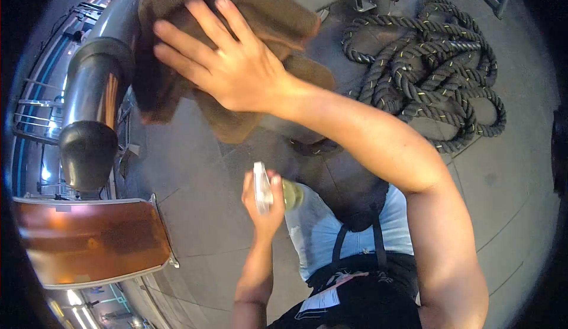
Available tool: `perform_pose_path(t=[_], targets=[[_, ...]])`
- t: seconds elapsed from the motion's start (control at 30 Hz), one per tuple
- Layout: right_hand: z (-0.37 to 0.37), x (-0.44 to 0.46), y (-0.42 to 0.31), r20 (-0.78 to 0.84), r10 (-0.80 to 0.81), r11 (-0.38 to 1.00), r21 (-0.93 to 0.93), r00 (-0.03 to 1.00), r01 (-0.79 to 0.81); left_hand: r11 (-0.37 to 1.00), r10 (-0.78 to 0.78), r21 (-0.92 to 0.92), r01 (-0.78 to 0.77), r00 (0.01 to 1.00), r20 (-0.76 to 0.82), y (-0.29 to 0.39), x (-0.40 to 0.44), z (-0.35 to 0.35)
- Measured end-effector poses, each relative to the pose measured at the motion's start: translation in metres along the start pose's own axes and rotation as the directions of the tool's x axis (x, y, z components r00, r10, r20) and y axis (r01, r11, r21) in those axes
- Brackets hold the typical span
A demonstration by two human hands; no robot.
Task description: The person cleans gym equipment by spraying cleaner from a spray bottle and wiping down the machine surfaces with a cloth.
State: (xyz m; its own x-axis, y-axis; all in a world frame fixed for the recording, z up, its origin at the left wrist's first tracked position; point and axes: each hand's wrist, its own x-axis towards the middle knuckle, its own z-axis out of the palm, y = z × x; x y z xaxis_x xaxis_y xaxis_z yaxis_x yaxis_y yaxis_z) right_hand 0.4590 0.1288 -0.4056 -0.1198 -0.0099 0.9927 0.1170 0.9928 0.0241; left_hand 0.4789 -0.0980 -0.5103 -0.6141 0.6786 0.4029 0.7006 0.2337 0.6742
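Observation:
My right hand [236,71] lies flat with its fingers spread on a brown cloth [278,15]. The cloth is draped over a part of a grey metal frame [115,18], and part of it hangs down below my palm. What it covers is hidden. Lower down, near my left thigh, my left hand [265,213] is closed around a spray bottle [292,194] with a white trigger head and a yellow-green body. The bottle is held apart from the cloth and looks slightly blurred.
A thick black rope [414,77] lies coiled on the grey tiled floor [204,228] at the right. To the left, a black rounded end piece [89,151] sits on a tube, above an orange-brown translucent panel [97,243]. Metal racks [38,113] stand at the far left.

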Motion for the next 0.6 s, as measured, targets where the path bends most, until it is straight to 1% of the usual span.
perform_pose_path(t=[0.03,0.13,0.17,0.23,0.27,0.33,0.4,0.47,0.5,0.53,0.6], targets=[[0.002,0.006,0.002,-0.040,-0.013,1.000,0.005,0.999,0.013,0.999,-0.031,-0.013,0.031,0.999,-0.020,-0.002,0.011,0.008],[0.012,0.016,0.009,-0.179,-0.030,0.998,0.052,0.983,0.040,0.998,0.053,-0.025,-0.054,0.998,-0.040,-0.021,0.036,0.030],[0.015,0.016,0.008,-0.223,-0.023,0.997,0.073,0.974,0.040,0.999,0.051,0.005,-0.051,0.999,0.001,-0.030,0.036,0.035],[0.019,0.019,-0.001,-0.279,0.069,0.993,0.107,0.958,-0.040,0.996,0.064,0.060,-0.069,0.995,0.078,-0.052,0.040,0.044],[0.023,0.021,-0.008,-0.308,0.113,0.989,0.125,0.945,-0.077,0.998,0.041,0.050,-0.045,0.996,0.083,-0.060,0.038,0.047],[0.035,0.025,-0.023,-0.353,0.198,0.980,0.095,0.914,-0.176,1.000,-0.001,0.031,-0.002,0.996,0.089,-0.074,0.028,0.049],[0.038,0.020,-0.030,-0.303,0.198,0.968,-0.089,0.932,-0.234,0.998,-0.062,0.001,0.062,0.997,0.041,-0.080,0.009,0.038],[0.041,0.008,-0.037,-0.267,0.236,0.960,-0.085,0.934,-0.267,0.991,-0.132,-0.011,0.132,0.991,-0.035,-0.080,-0.013,0.021],[0.042,0.001,-0.040,-0.251,0.258,0.955,-0.081,0.933,-0.285,0.992,-0.126,0.018,0.127,0.991,-0.039,-0.085,-0.028,0.011],[0.044,-0.010,-0.044,-0.197,0.266,0.952,-0.100,0.944,-0.289,0.992,-0.116,0.048,0.118,0.992,-0.046,-0.091,-0.041,-0.001],[0.045,-0.052,-0.053,-0.093,0.281,0.948,-0.125,0.955,-0.291,0.992,-0.114,0.045,0.119,0.989,-0.093,-0.091,-0.063,-0.016]])
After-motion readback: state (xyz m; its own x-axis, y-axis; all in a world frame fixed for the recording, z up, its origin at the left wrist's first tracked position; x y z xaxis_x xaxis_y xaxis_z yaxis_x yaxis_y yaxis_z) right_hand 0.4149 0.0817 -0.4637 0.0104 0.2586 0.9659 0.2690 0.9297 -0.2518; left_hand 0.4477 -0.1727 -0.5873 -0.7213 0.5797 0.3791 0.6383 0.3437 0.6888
